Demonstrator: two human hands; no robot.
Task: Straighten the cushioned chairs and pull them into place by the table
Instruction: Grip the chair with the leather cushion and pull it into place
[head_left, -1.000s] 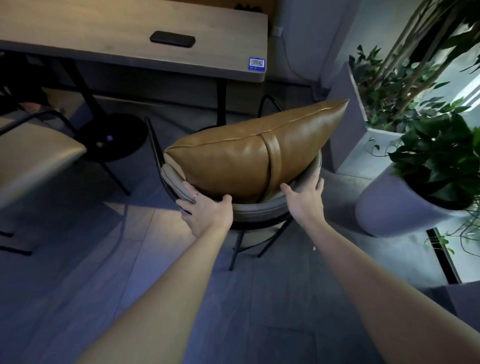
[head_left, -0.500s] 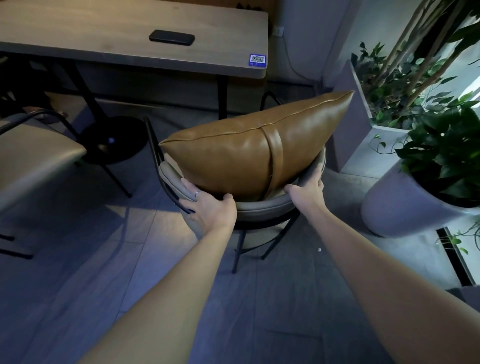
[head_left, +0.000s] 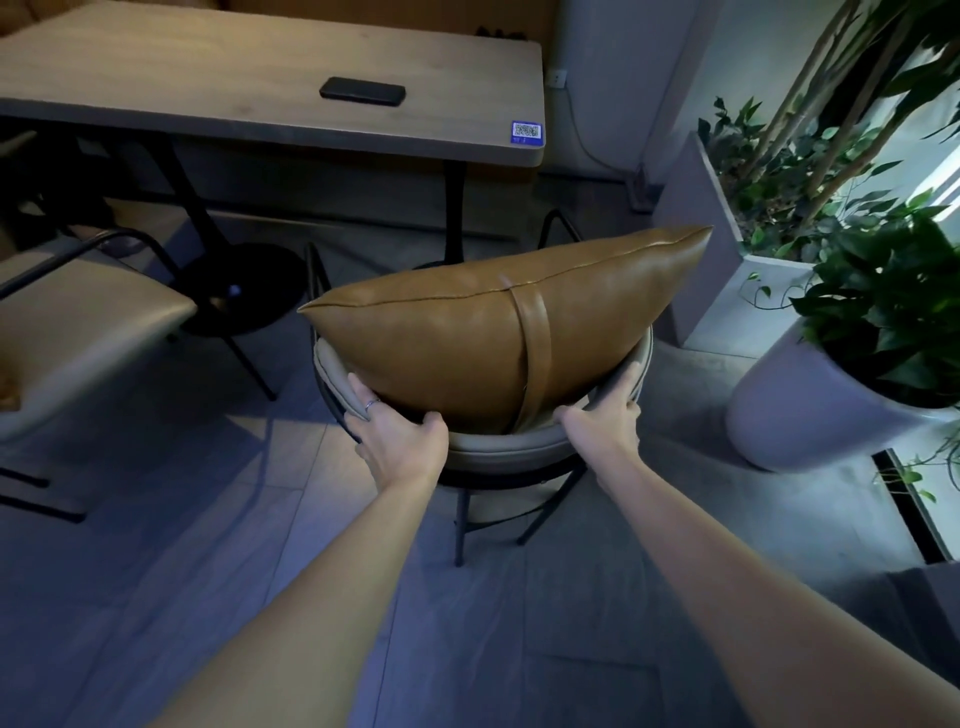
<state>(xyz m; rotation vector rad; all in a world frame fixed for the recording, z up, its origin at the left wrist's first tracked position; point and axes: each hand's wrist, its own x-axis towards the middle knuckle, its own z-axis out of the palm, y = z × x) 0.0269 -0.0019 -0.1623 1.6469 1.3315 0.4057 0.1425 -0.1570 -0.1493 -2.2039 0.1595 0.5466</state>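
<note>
Both hands' fingers (head_left: 363, 397) curl closed around the chair's backrest (head_left: 498, 449).

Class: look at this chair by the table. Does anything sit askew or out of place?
Yes. The tan cushion sits tilted, its right corner higher than its left. The chair, gripped by both hands, stands short of the table, not tucked under.

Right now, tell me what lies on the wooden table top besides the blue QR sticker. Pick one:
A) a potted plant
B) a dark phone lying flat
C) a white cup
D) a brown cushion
B: a dark phone lies flat on the wooden table, left of the blue QR sticker; the brown cushion sits on the chair, and the potted plant stands on the floor.
</note>
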